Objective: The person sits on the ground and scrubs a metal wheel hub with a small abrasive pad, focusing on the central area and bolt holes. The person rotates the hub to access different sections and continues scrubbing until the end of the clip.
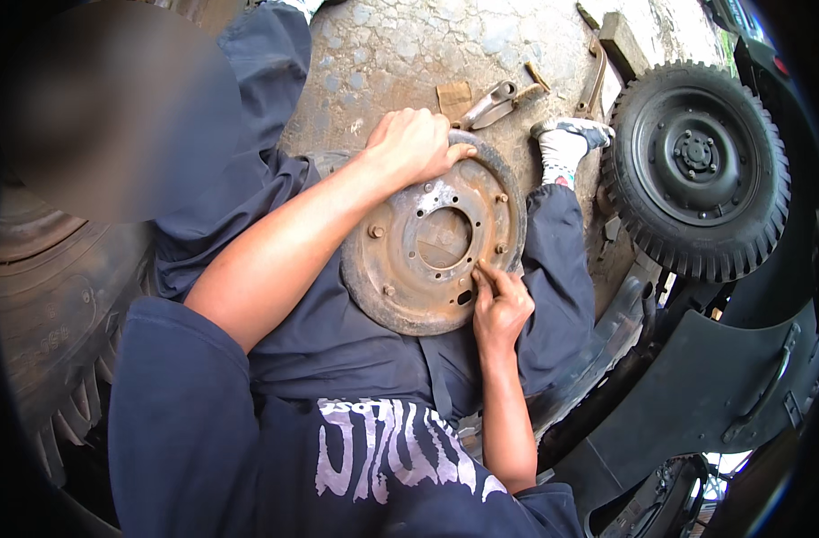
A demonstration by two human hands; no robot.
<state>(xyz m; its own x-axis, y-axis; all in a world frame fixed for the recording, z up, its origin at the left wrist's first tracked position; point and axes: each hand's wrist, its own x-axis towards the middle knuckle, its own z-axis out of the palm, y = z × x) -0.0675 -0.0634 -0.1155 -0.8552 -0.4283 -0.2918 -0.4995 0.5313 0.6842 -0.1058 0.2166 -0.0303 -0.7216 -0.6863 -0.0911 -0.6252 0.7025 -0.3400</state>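
A rusty round brake backing plate rests tilted on my lap. It has a large centre hole ringed by small bolt holes, several studs or bolts on its face, and an oval slot near the lower right. My left hand holds its far rim, thumb on the face and fingers over the edge. Near the right of the centre hole, my right hand touches the plate with thumb and fingertips close together. Whether a small part sits between those fingertips cannot be made out.
A wheel with a knobbly tyre stands at the right, by a dark vehicle body panel. Metal parts, a cardboard scrap and a block lie on cracked concrete. Another large tyre is at left, under a blurred patch.
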